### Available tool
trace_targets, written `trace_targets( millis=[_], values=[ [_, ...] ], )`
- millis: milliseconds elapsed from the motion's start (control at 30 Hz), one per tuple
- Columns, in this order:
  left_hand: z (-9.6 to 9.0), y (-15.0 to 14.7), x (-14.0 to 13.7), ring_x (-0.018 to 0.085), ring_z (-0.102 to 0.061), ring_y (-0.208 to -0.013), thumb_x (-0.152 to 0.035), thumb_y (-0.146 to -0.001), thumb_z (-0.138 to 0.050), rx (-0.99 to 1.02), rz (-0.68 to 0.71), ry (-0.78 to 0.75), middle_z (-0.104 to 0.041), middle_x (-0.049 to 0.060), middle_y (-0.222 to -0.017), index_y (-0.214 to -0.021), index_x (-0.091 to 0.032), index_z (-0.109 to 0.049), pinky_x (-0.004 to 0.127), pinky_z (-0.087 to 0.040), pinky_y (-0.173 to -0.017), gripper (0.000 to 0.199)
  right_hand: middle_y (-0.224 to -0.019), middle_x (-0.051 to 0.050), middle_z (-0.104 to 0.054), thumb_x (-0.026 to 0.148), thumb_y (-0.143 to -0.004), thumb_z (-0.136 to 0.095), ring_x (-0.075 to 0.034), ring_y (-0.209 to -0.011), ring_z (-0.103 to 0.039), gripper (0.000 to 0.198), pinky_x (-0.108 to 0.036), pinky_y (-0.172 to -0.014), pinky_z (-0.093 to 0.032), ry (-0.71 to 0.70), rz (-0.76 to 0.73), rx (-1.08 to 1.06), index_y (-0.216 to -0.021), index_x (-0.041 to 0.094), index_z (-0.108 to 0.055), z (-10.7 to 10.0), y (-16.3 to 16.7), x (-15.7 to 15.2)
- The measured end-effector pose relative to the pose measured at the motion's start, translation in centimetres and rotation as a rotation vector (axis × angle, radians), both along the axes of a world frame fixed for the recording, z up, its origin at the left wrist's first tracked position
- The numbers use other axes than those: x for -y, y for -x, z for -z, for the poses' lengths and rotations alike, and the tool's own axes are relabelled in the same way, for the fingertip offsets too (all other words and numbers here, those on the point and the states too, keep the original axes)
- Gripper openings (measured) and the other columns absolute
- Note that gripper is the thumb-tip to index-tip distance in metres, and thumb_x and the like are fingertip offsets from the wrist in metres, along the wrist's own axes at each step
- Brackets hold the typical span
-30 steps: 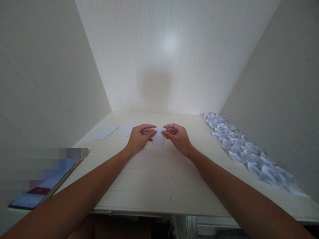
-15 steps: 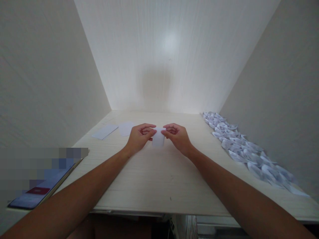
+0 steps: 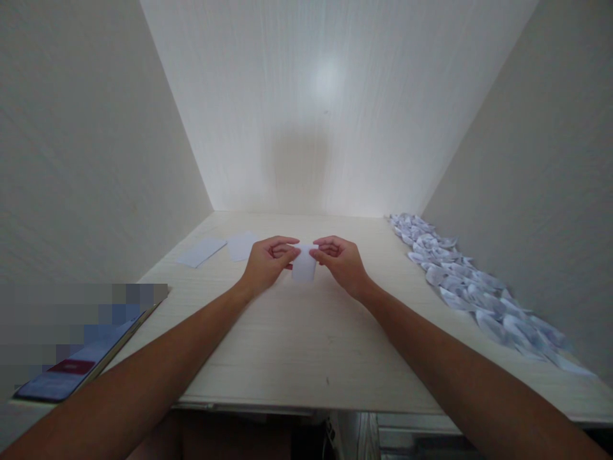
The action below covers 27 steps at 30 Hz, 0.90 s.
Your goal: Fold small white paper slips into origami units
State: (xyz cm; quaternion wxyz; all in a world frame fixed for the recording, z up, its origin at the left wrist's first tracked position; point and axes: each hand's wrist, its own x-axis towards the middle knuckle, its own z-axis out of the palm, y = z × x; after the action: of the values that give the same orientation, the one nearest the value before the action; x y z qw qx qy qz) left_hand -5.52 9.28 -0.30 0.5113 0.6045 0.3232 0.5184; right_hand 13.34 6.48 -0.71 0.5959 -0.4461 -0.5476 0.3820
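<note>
Between my hands is a small white piece of paper [image 3: 304, 263], held up just above the table. My left hand [image 3: 271, 259] pinches its left edge between thumb and fingers. On the opposite edge, my right hand [image 3: 341, 259] grips it the same way, thumb toward me. The paper's lower part hangs free below my thumbs. Whether it is folded or a single layer, I cannot tell.
Two stacks or sheets of white paper, one [image 3: 201, 252] farther left and one [image 3: 240, 246] beside my left hand, lie on the table [image 3: 306, 345]. Many folded white paper pieces [image 3: 472, 281] line the right wall. A phone-like device [image 3: 71, 367] sits at the left front.
</note>
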Motion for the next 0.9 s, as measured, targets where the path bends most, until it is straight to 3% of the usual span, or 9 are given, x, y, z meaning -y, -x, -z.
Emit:
trace_targets(
  millis=[300,900],
  values=[
    [0.24,0.05,-0.18,0.017,-0.073,-0.066,-0.044,-0.064,-0.092,0.005,-0.009,-0.002,-0.079,0.005,-0.075,-0.093,-0.014,-0.077,0.027,-0.063,-0.056,0.044,-0.082,-0.004,-0.076,0.041,-0.07,-0.085,-0.015,-0.074,-0.067,0.028,-0.03,-0.071,-0.051,0.168,-0.077,-0.132,-0.084,0.019,-0.078,-0.12,0.12,0.31],
    [0.29,0.09,-0.32,0.019,-0.074,-0.067,-0.048,-0.062,-0.091,-0.022,-0.016,-0.016,-0.079,0.005,-0.076,-0.097,-0.015,-0.076,0.03,-0.064,-0.058,0.051,-0.081,-0.004,-0.075,0.041,-0.07,-0.084,-0.016,-0.075,-0.067,0.026,-0.031,-0.072,-0.05,0.178,-0.058,-0.113,-0.081,0.019,-0.077,-0.26,0.21,0.46]
  ],
)
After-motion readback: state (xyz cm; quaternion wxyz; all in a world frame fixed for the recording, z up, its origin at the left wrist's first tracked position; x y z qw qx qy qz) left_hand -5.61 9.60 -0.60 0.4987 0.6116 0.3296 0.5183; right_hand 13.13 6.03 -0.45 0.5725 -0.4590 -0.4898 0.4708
